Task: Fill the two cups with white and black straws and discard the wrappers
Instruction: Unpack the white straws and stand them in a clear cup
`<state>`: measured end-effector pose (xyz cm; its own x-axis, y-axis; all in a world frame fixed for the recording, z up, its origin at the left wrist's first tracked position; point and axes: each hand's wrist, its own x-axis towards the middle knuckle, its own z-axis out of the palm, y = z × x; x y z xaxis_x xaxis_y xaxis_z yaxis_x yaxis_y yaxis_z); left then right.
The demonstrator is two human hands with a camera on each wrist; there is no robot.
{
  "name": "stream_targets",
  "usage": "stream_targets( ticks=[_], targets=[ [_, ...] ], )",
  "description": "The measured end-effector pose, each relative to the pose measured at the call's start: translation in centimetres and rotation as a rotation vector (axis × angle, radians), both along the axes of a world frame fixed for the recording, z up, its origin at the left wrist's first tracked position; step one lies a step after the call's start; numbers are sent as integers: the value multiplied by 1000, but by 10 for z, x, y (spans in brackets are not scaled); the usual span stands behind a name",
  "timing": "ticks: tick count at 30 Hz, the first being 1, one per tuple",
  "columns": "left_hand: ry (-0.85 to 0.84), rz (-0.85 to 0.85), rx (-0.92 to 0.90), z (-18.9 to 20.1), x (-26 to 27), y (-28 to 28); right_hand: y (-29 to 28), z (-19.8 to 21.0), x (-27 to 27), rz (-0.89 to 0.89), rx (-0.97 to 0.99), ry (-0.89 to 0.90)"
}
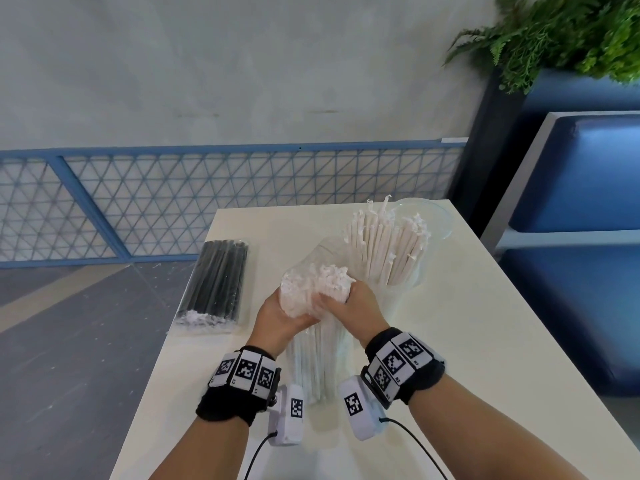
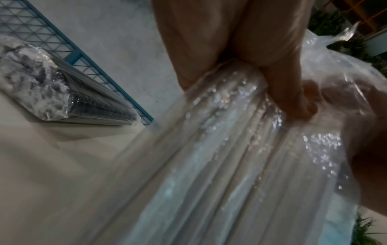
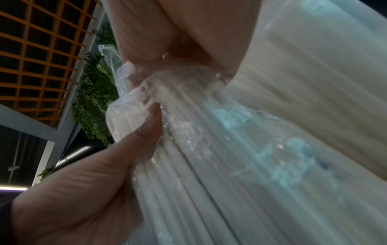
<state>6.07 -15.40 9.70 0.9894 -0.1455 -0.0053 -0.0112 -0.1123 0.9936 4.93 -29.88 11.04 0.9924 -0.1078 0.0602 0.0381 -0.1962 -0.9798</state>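
Observation:
Both hands hold a pack of white straws (image 1: 313,362) upright on the white table (image 1: 467,323), still inside its clear plastic wrapper (image 1: 311,268). My left hand (image 1: 285,315) grips the pack's upper part from the left, and my right hand (image 1: 351,301) grips it from the right. The wrist views show fingers (image 2: 289,92) pressed into the crinkled wrapper (image 3: 188,132). Just behind stands a clear cup (image 1: 414,277) full of loose white straws (image 1: 384,244). A second clear cup (image 1: 445,220) shows its rim behind that. A sealed pack of black straws (image 1: 216,285) lies flat at the table's left.
The table's left edge runs close beside the black straw pack (image 2: 69,97). Beyond it are grey floor and a blue mesh railing (image 1: 207,202). A blue bench (image 1: 588,188) and a green plant (image 1: 561,32) stand to the right.

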Motion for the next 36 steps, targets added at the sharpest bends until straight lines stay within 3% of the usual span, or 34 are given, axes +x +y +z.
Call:
stream_targets(
  ticks=[8, 14, 20, 23, 30, 36],
  targets=[
    [36, -5, 73, -5, 5, -4, -16, 45, 5, -134, 211, -92],
    [45, -9, 100, -3, 5, -7, -23, 56, 16, -270, 443, -15],
    [7, -25, 92, -2, 3, -10, -30, 50, 7, -23, 392, 68],
    [-14, -29, 94, -2, 3, -11, -26, 41, 4, -2, 320, 97],
    [22, -15, 106, -4, 7, -6, -29, 63, 5, -147, 412, -58],
    [23, -18, 96, -1, 9, -1, -45, 83, 18, -339, 689, -94]
  ],
)
